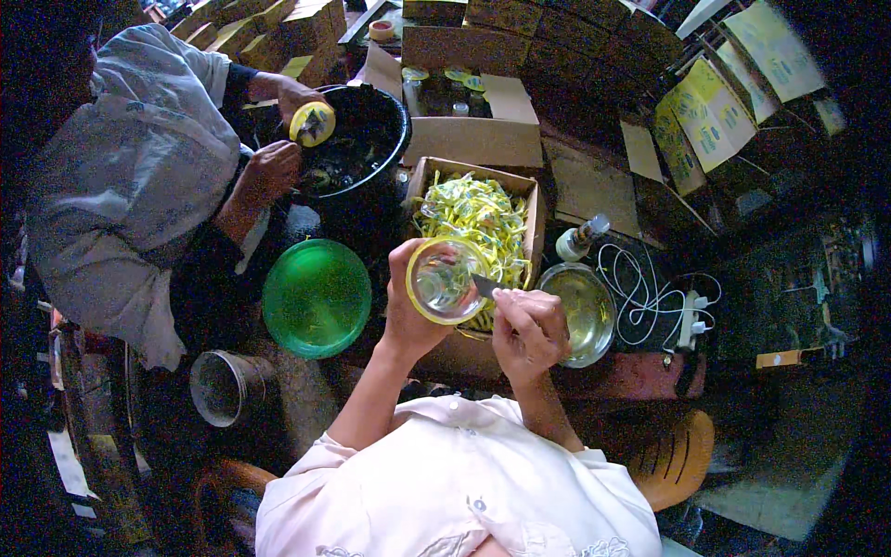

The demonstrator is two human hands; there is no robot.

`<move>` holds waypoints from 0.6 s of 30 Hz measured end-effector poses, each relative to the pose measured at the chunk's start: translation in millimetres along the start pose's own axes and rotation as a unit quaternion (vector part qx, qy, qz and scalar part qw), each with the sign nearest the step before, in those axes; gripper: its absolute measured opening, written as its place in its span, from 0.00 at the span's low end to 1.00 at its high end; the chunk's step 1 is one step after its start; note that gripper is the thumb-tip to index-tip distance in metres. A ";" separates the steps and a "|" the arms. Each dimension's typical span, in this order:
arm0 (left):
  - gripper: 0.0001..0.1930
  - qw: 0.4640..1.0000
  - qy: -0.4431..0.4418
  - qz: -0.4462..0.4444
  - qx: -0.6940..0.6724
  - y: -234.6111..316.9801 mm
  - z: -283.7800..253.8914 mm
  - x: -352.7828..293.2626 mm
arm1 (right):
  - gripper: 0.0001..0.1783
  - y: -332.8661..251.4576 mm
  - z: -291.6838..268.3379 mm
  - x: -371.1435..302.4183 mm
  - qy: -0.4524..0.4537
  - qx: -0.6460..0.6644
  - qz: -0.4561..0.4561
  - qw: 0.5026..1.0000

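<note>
My left hand (pixel 408 311) is wrapped around a clear round cup with a yellow rim (pixel 445 281), its mouth tilted up toward me. In my right hand (pixel 531 332) a small dark knife blade (pixel 483 286) is pinched between thumb and fingers, its tip at the right side of the yellow rim. Just beyond, a cardboard box (pixel 533 227) holds a heap of yellow-green plastic shreds (pixel 471 212). Close by my right hand stands a shallow clear bowl (pixel 594 316) with some yellow bits in it.
At left, another person's hands (pixel 269 172) hold a yellow-rimmed container (pixel 313 123) over a black tub (pixel 406 130). Nearby are a green basin (pixel 316 297), a metal bucket (pixel 220 388), a small bottle (pixel 580 239), a white cable (pixel 640 292) and a power strip (pixel 690 320). An open carton (pixel 473 141) stands behind.
</note>
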State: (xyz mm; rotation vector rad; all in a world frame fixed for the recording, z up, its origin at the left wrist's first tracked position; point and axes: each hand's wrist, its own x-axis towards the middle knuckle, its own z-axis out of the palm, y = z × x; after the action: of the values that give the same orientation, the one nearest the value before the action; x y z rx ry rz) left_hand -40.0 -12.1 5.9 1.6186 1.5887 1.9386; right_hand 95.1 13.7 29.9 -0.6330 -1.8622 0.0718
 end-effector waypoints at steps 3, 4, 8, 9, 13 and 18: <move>0.35 1.000 0.005 -0.012 -0.026 0.7 0.0 -1.9 | 0.15 -1.3 1.1 3.4 0.002 0.008 -0.004 1.000; 0.36 0.999 0.000 -0.008 -0.031 0.8 0.7 -2.7 | 0.15 -1.2 1.4 3.8 0.000 0.011 -0.004 1.000; 0.37 1.000 -0.010 0.007 0.010 2.5 1.1 -6.7 | 0.15 -1.6 4.0 4.4 0.014 0.023 -0.006 1.000; 0.37 1.000 -0.011 0.007 0.009 3.9 1.1 -7.2 | 0.15 -1.7 3.9 4.6 0.009 0.021 0.006 1.000; 0.38 0.999 -0.027 0.008 0.019 2.3 -0.5 -8.3 | 0.14 -1.9 1.8 12.5 -0.026 0.048 0.083 0.995; 0.38 0.999 -0.034 -0.016 -0.016 -0.8 -1.2 -9.8 | 0.09 -0.5 6.3 11.4 0.027 0.096 0.178 0.979</move>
State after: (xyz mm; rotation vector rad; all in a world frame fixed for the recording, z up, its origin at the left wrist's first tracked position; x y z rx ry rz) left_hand -37.3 -19.1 -0.6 1.6190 1.5400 1.8640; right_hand 86.6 20.0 37.4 -0.8162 -1.6476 0.4597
